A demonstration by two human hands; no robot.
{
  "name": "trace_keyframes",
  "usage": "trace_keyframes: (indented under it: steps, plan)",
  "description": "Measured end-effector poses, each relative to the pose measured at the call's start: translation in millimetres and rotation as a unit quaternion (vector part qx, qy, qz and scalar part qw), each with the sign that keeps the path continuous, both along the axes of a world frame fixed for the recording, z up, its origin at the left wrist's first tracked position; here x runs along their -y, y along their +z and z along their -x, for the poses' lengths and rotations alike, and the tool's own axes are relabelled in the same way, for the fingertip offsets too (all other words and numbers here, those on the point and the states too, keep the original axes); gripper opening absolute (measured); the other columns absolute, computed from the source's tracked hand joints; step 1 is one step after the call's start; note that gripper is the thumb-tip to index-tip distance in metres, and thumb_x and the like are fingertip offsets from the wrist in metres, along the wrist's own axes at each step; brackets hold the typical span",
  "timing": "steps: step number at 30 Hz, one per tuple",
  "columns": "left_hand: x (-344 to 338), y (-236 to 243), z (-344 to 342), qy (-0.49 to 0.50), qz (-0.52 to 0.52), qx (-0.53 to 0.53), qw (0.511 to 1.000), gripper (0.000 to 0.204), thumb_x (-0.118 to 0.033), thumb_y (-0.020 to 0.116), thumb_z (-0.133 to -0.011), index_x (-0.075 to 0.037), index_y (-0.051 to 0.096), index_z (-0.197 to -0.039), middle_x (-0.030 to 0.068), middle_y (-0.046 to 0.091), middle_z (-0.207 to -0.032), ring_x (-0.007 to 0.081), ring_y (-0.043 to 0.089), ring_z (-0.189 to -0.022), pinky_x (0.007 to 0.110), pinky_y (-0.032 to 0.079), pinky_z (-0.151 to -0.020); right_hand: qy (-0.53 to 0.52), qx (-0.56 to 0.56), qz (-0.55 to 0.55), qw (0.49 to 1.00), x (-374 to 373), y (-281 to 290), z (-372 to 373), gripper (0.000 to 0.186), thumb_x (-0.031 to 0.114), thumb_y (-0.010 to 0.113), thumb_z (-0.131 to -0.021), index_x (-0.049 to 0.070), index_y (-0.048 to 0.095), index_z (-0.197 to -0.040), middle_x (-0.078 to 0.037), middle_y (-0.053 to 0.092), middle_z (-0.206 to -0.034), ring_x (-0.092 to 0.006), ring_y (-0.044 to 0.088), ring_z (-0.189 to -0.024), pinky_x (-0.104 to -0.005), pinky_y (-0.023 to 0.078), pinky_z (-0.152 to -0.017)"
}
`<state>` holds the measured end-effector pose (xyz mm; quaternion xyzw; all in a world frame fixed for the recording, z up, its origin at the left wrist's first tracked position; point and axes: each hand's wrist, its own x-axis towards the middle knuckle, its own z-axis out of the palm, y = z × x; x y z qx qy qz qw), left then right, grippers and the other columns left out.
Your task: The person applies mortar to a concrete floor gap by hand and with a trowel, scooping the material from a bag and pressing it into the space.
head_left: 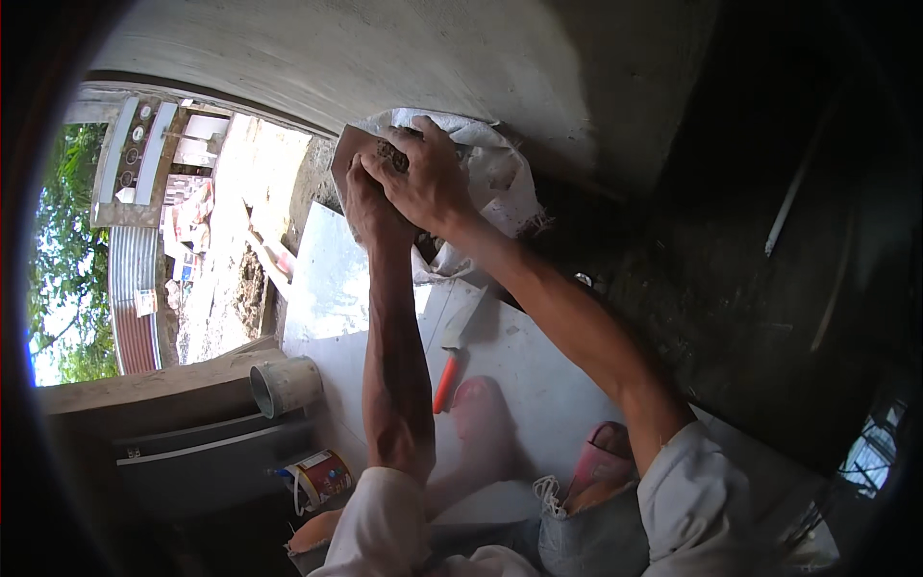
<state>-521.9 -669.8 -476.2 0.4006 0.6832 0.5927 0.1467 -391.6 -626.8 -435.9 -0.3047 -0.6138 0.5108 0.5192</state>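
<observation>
Both my arms reach forward over a white plastic sack [514,183] that stands against the wall. My left hand [370,207] is closed on a flat brown piece [352,142] with a straight edge; its exact kind I cannot tell. Crossing close beside it, my right hand [433,183] has its fingers curled on a dark, crumbly clump [390,154] between the two hands. Some fingers hide behind others. Nearer to me, a trowel with a pale blade [465,319] and an orange handle [444,385] lies on the light floor slab [332,279].
A grey wall [385,48] rises right behind the sack. Left of my arms are a grey bucket [290,385] and a small labelled can [323,475]. My feet in pink slippers [603,457] rest near the trowel. Dark floor [731,298] lies to the right.
</observation>
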Motion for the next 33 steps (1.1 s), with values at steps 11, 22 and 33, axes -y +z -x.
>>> trace_keyframes:
  steps: [11, 22, 33]
  plan:
    - [114.3, -64.7, -190.9, -0.279, 0.171, -0.271, 0.905, 0.043, -0.027, 0.070, -0.087, 0.000, 0.057, -0.118, 0.0182, 0.061, -0.114, 0.0347, 0.058, -0.111, 0.041, 0.047, -0.091, -0.109, 0.434, 0.004, 0.894, 118.1, -184.4, -383.8, 0.089, 0.055, 0.076, -0.074, 0.011, 0.040, -0.143, -0.023, 0.034, -0.143, -0.0432, 0.039, -0.128, -0.0490, 0.041, -0.101]
    - [163.8, -159.6, -232.2, -0.453, 0.218, -0.483, 0.717, 0.083, -0.065, 0.060, -0.079, -0.016, 0.040, -0.143, 0.0191, 0.033, -0.144, 0.0411, 0.030, -0.133, 0.058, 0.024, -0.104, 0.034, 0.589, -0.049, 0.806, 213.3, -193.3, -348.6, 0.090, 0.064, 0.065, -0.078, 0.017, 0.034, -0.148, -0.019, 0.021, -0.153, -0.0384, 0.018, -0.144, -0.0701, 0.025, -0.100]
    - [79.7, -174.9, -189.3, -0.185, 0.393, -0.320, 0.842, 0.078, -0.063, 0.050, -0.089, -0.006, 0.038, -0.141, 0.0288, 0.042, -0.132, 0.0472, 0.041, -0.123, 0.057, 0.035, -0.099, -0.249, 0.601, 0.269, 0.710, 190.2, -203.3, -421.8, 0.077, 0.061, 0.058, -0.086, 0.006, 0.040, -0.137, -0.028, 0.043, -0.126, -0.0449, 0.045, -0.116, -0.0542, 0.044, -0.090]
